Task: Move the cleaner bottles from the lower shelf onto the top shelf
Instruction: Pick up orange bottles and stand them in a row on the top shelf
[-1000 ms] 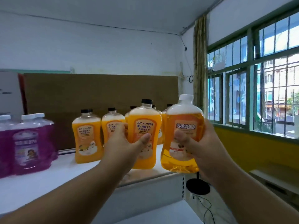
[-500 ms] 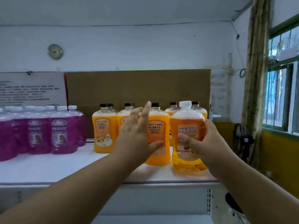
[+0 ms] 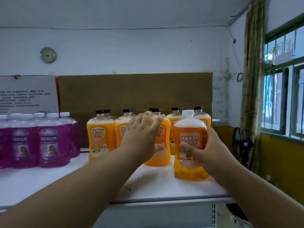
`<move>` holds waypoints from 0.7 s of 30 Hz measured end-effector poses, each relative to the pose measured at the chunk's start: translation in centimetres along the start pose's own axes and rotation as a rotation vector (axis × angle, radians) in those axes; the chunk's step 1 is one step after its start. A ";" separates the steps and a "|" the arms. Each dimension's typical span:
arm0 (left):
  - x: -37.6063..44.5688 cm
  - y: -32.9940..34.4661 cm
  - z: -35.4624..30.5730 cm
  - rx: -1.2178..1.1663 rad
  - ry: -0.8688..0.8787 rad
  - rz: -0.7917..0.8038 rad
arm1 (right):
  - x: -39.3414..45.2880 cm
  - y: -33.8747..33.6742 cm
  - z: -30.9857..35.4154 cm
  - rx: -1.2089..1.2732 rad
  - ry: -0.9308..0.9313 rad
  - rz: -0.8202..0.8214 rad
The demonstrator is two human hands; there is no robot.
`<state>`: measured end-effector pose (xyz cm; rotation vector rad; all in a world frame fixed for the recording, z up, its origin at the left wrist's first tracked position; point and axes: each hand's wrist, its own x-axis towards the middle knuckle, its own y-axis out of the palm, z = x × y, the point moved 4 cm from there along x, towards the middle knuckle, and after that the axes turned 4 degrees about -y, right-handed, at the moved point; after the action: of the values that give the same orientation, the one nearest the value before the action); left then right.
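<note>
A white-capped orange cleaner bottle stands upright near the front right of the white top shelf, and my right hand is wrapped around its right side with the thumb across the label. Just left of it stands a black-capped orange bottle. My left hand lies against it with fingers spread over its shoulder and the thumb on its front. Several more black-capped orange bottles stand in rows behind.
Several purple bottles with white caps fill the shelf's left end. A brown cardboard sheet stands upright behind the bottles. To the right are a curtain, a window and a floor fan.
Both bottles came down from the air onto the top shelf. My left hand loosened from a full grip to spread fingers on the black-capped bottle. My right hand keeps its grip.
</note>
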<state>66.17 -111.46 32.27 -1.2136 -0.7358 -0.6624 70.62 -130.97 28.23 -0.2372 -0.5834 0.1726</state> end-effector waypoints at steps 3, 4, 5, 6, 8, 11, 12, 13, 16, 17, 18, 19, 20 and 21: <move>0.6 1.1 0.4 0.018 -0.004 0.002 | 0.5 0.0 -0.1 -0.049 0.009 0.023; 0.8 1.3 0.5 0.026 0.000 -0.001 | 0.7 0.0 -0.1 -0.057 0.013 0.033; 0.8 1.4 0.6 0.032 0.004 -0.005 | 0.8 -0.1 -0.1 -0.061 0.017 0.042; 0.9 1.6 0.6 0.034 0.006 -0.008 | 0.9 -0.1 -0.1 -0.064 0.020 0.049; 1.0 1.8 0.8 0.029 0.004 -0.002 | 1.0 -0.1 -0.1 -0.072 0.022 0.052; 1.2 2.1 0.9 0.036 -0.008 0.012 | 1.0 0.1 0.0 -0.078 0.018 0.028; 1.2 2.1 0.9 0.041 -0.010 0.015 | 1.0 0.1 0.0 -0.084 0.014 0.022; 1.2 2.2 0.9 0.048 -0.013 0.017 | 1.0 0.2 -0.1 -0.090 0.010 0.020; 1.3 2.4 0.9 0.047 -0.020 0.019 | 1.1 0.2 -0.5 -0.084 -0.006 0.019; 1.2 2.4 0.9 0.047 -0.021 0.017 | 1.1 0.2 -0.6 -0.083 -0.009 0.020; 1.2 2.4 0.9 0.052 -0.019 0.015 | 1.1 0.2 -0.6 -0.083 -0.012 0.023; 1.1 2.4 0.8 0.065 -0.016 0.015 | 1.1 0.3 -0.6 -0.083 -0.015 0.025; 1.0 2.2 0.7 0.082 -0.016 0.020 | 1.1 0.3 -0.6 -0.083 -0.019 0.025; 0.8 1.9 0.7 0.093 -0.027 0.025 | 1.0 0.2 -0.6 -0.079 -0.022 0.026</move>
<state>68.03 -110.43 31.98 -1.1466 -0.7648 -0.5852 71.76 -130.63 28.25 -0.3203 -0.6097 0.1780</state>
